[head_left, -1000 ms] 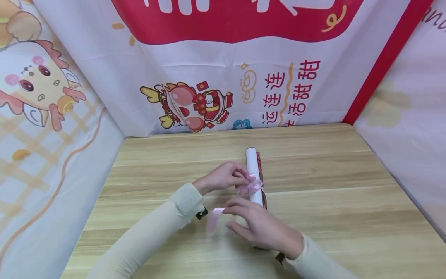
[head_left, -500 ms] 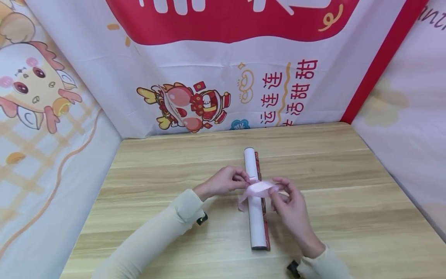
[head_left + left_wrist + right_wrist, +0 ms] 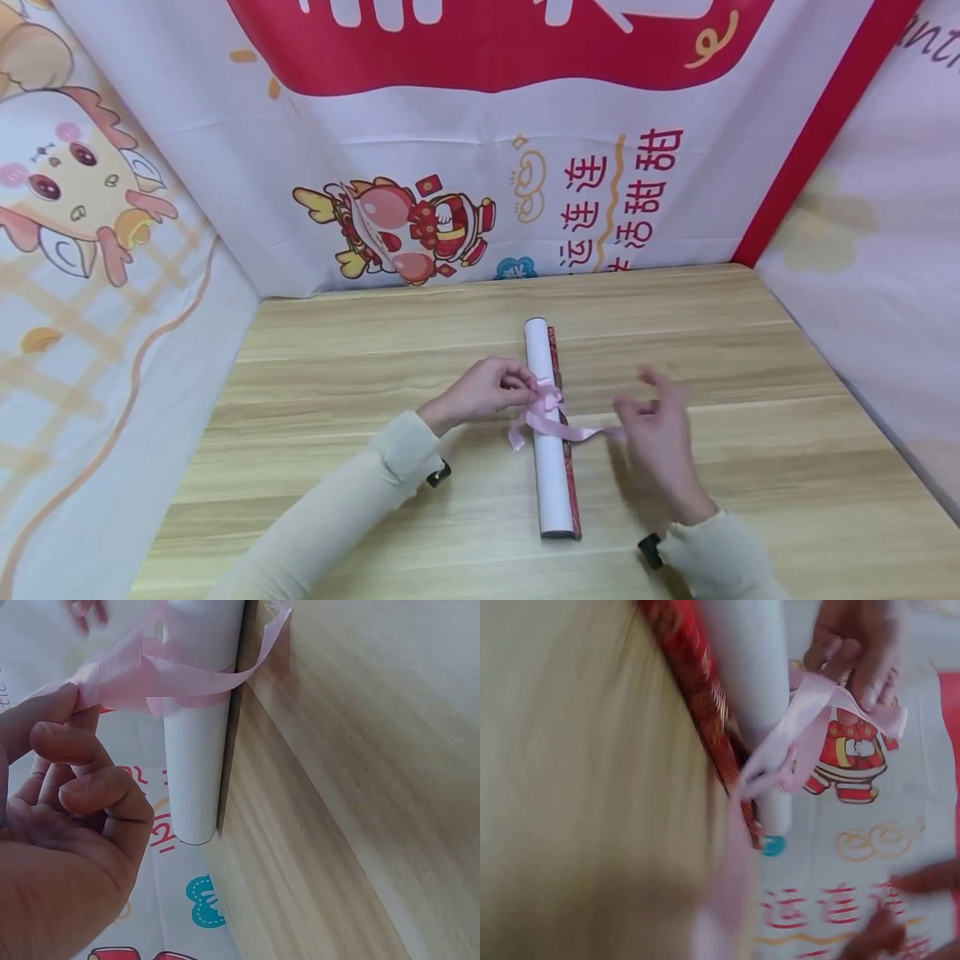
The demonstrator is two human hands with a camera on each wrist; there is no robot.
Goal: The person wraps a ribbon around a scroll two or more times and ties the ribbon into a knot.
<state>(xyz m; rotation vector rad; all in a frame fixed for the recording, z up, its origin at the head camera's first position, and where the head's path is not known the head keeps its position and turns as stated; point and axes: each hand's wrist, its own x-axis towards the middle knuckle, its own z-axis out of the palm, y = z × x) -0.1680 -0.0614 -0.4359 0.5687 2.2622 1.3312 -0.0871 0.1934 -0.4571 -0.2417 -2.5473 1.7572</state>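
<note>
A pink ribbon [image 3: 544, 423] is wrapped and looped around the middle of a long white roll [image 3: 553, 492]. A red patterned strip [image 3: 576, 505] runs along the roll's right side. My left hand [image 3: 491, 388] pinches part of the ribbon between thumb and forefinger at the roll's left, as the left wrist view also shows. My right hand [image 3: 662, 433], blurred, is right of the roll with its fingers spread apart. One ribbon tail [image 3: 731, 889] stretches across the roll toward that hand, passing apart from the visible right fingers [image 3: 930, 877]. A shorter tail [image 3: 264, 652] hangs at the left.
The roll lies lengthwise on a wood-grain table [image 3: 337, 350]. A white cloth backdrop [image 3: 450, 125] with red print rises behind the table, and printed cloths stand at both sides. Dark wrist devices [image 3: 650, 550] show at the cuffs.
My right hand carried the ribbon tail from the roll's lower left across to its right, then moved farther right with its fingers spreading. My left hand stayed pinching at the roll's left.
</note>
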